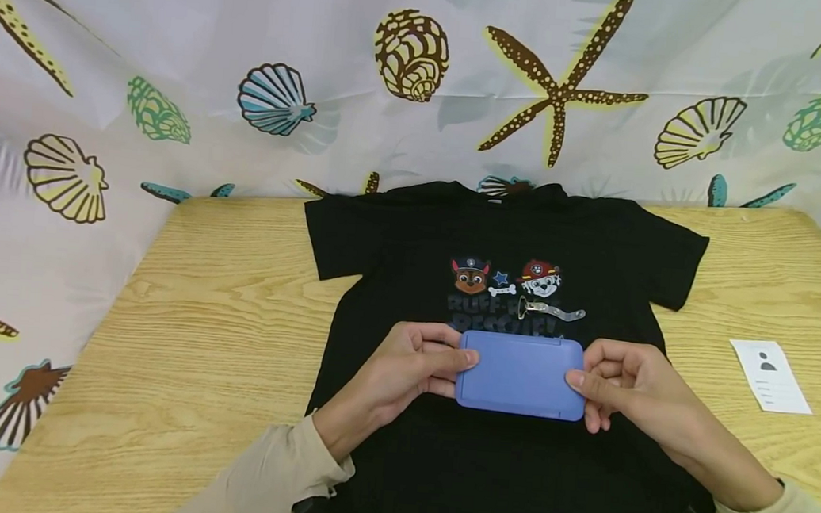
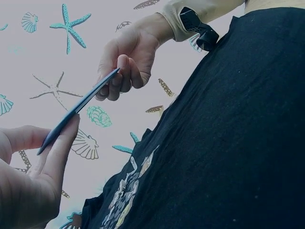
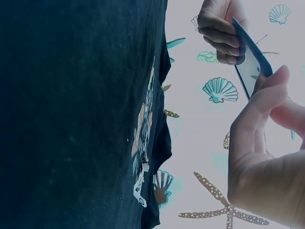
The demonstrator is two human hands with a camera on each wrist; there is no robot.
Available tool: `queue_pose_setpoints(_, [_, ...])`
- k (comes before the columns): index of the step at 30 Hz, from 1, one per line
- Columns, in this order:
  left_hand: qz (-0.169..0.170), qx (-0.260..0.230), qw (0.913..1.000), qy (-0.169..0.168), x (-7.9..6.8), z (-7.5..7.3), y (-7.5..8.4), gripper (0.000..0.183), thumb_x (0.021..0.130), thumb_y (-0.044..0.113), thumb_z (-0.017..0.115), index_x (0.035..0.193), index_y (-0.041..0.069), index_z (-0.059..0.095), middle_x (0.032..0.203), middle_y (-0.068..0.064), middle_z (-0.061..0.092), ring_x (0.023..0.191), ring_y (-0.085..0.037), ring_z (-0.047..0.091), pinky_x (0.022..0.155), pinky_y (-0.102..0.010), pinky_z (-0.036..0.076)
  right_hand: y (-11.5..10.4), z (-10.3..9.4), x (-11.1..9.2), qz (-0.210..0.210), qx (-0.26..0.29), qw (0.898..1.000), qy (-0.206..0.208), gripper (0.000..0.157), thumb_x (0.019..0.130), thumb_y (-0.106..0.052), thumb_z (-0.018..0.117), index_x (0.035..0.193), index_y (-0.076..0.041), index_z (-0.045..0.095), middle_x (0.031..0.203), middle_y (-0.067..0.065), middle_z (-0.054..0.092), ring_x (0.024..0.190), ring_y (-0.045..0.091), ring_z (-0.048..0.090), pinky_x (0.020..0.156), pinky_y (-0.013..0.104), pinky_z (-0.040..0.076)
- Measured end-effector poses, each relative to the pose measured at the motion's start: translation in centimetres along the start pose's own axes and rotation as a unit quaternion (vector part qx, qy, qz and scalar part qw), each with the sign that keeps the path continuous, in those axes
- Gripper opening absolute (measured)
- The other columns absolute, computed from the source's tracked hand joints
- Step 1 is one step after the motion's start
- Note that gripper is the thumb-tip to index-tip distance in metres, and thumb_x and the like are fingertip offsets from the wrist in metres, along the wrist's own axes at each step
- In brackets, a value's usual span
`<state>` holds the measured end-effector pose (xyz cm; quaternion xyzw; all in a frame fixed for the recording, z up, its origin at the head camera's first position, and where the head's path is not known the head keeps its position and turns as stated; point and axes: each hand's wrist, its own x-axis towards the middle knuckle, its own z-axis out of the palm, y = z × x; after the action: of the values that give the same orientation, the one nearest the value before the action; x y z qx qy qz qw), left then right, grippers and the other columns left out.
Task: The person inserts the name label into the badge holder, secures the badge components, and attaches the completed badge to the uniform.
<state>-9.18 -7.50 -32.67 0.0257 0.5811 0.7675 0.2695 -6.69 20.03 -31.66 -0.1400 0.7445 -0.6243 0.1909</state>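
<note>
A flat, rectangular blue badge holder (image 1: 521, 374) is held level above a black T-shirt (image 1: 439, 465) by both hands. My left hand (image 1: 413, 366) pinches its left end, thumb on top and fingers beneath. At the opposite end my right hand (image 1: 633, 383) pinches the right edge between thumb and curled fingers. From the side, in the left wrist view, the badge holder (image 2: 78, 110) looks thin. Its underside looks glossy in the right wrist view. Just beyond it, a clear strap with a metal clip (image 1: 550, 309) lies on the shirt's print.
A white card (image 1: 771, 376) with a printed figure and lines lies to the right on the wooden table (image 1: 235, 316). The shirt is spread flat with its collar at the back. Behind the table hangs a white cloth (image 1: 354, 38) patterned with shells and starfish.
</note>
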Motion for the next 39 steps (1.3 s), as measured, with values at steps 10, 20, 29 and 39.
queue_pose_setpoints(10, [-0.013,0.004,0.9999,0.006,-0.06,-0.06,0.19,0.004,0.086,-0.003,0.066,0.089,-0.002,0.062,0.079,-0.007,0.071,0.070,-0.016,0.070,0.070,-0.037,0.059,-0.07,-0.05,-0.04,0.020,-0.011,1.000,0.012,0.021,0.096,-0.014,0.060,0.089,0.004,0.054,0.062,0.010,0.062,0.054,0.023,0.057,0.050,0.031,0.049])
queue_pose_setpoints(20, [-0.022,-0.001,0.9994,-0.027,0.16,-0.65,0.46,0.017,0.093,-0.001,0.059,0.107,-0.011,0.060,0.087,-0.007,0.071,0.079,-0.017,0.069,0.078,-0.040,0.058,0.07,-0.36,0.02,0.010,0.001,1.000,0.015,0.019,0.097,-0.012,0.059,0.088,0.003,0.051,0.062,0.007,0.060,0.052,0.020,0.058,0.047,0.031,0.048])
queue_pose_setpoints(29, [-0.016,0.004,0.9993,-0.034,0.04,-0.87,0.73,0.020,0.093,-0.003,0.058,0.109,-0.014,0.058,0.089,-0.009,0.072,0.080,-0.018,0.070,0.080,-0.044,0.057,0.01,-0.41,0.03,0.003,0.003,1.000,0.009,0.019,0.097,-0.012,0.059,0.087,0.002,0.050,0.064,0.005,0.060,0.051,0.018,0.056,0.046,0.030,0.048])
queue_pose_setpoints(39, [-0.015,0.004,0.9990,-0.041,-0.01,-0.82,0.81,0.023,0.093,-0.003,0.057,0.112,-0.016,0.057,0.090,-0.008,0.072,0.081,-0.018,0.070,0.080,-0.044,0.057,-0.08,-0.53,0.03,0.001,0.001,1.000,0.004,0.019,0.098,-0.012,0.058,0.088,0.001,0.049,0.061,0.005,0.057,0.050,0.019,0.054,0.046,0.031,0.048])
